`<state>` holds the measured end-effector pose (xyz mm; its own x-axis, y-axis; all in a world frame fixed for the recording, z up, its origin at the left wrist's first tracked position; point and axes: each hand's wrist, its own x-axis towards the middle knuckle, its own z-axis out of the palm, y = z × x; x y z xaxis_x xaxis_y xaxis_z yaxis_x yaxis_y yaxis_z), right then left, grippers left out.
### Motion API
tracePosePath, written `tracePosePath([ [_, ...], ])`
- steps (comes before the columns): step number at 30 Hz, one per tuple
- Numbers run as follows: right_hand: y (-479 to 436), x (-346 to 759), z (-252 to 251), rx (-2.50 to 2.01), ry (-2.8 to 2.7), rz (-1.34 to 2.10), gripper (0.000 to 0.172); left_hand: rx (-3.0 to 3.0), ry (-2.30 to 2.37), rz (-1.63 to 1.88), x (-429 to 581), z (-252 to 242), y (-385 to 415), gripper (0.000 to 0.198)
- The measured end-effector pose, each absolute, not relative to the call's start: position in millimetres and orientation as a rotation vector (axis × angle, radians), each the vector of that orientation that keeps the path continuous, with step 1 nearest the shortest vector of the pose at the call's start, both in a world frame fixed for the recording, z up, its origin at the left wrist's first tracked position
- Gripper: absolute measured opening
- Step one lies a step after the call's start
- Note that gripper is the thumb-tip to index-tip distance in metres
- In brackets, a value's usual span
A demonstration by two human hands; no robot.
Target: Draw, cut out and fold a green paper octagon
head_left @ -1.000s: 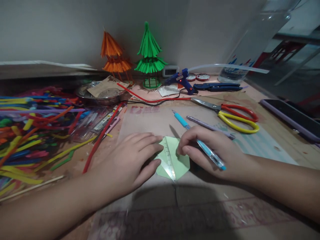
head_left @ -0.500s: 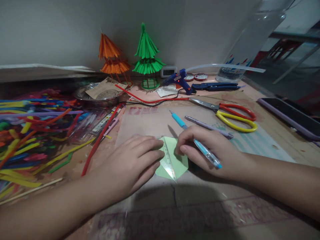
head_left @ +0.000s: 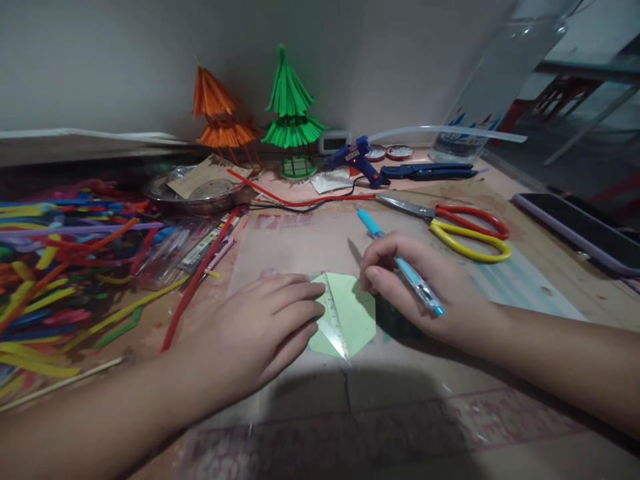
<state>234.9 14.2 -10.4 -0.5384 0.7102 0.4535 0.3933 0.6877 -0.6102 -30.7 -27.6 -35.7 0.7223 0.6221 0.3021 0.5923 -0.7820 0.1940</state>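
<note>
A light green paper octagon [head_left: 359, 313] lies flat in front of me. Across it rests a clear ruler [head_left: 332, 310] with a slanted edge and fine markings. My left hand [head_left: 275, 313] is stretched flat, its fingertips on the ruler's left side. A light blue pen [head_left: 414, 279] is pinched in my right hand [head_left: 425, 280], its tip pointing up and away from me. That hand is just right of the paper, with the pen tip off the paper.
Red-and-yellow-handled scissors [head_left: 470, 233] and a phone [head_left: 580, 230] lie to the right. Behind are a blue glue gun [head_left: 356, 160], blue pliers [head_left: 429, 171], a bottle [head_left: 493, 93], and green [head_left: 291, 107] and orange [head_left: 220, 113] tree-like models. Colourful pipe cleaners [head_left: 55, 280] spread left.
My right hand with the blue pen has moved up, slightly away from the paper. A purple pen beside it is now out of sight. My left hand stays on the ruler.
</note>
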Motion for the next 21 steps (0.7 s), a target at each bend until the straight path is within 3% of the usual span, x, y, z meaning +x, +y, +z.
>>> tracePosePath([
  [21,17.3,232.3,-12.1,-0.850,-2.225,0.635,0.006,2.852,0.995,0.536,-31.2,-36.1,-28.0,0.023],
])
